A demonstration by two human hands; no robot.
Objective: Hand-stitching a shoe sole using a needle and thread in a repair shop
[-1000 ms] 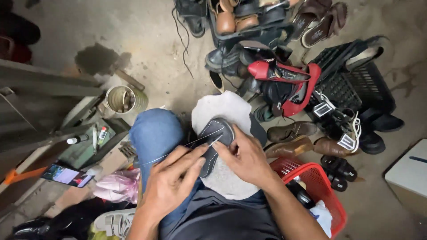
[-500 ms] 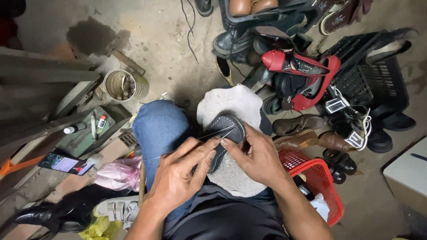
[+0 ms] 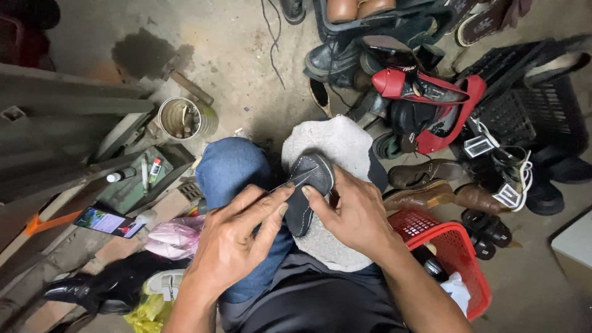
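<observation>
A small dark shoe [image 3: 306, 188] lies sole-side up on a white fleecy cloth [image 3: 336, 145] over my right knee. My left hand [image 3: 237, 237] pinches a thin metal needle-like tool [image 3: 295, 180] whose tip rests on the shoe. The fingers of my right hand [image 3: 351, 213] press on the shoe's edge and hold it down. Blue jeans cover my left knee [image 3: 231, 166].
A heap of shoes and a red sandal [image 3: 431, 102] lies ahead beside a black crate [image 3: 524, 98]. A red basket [image 3: 459, 246] stands at my right. On the left are a tin can [image 3: 182, 118], a green tool tray [image 3: 139, 182], a phone [image 3: 108, 222] and a black boot [image 3: 102, 287].
The camera view has shifted slightly, so my knees and hands sit a little lower in the picture. Both hands stay on the shoe, with the tool still at its sole.
</observation>
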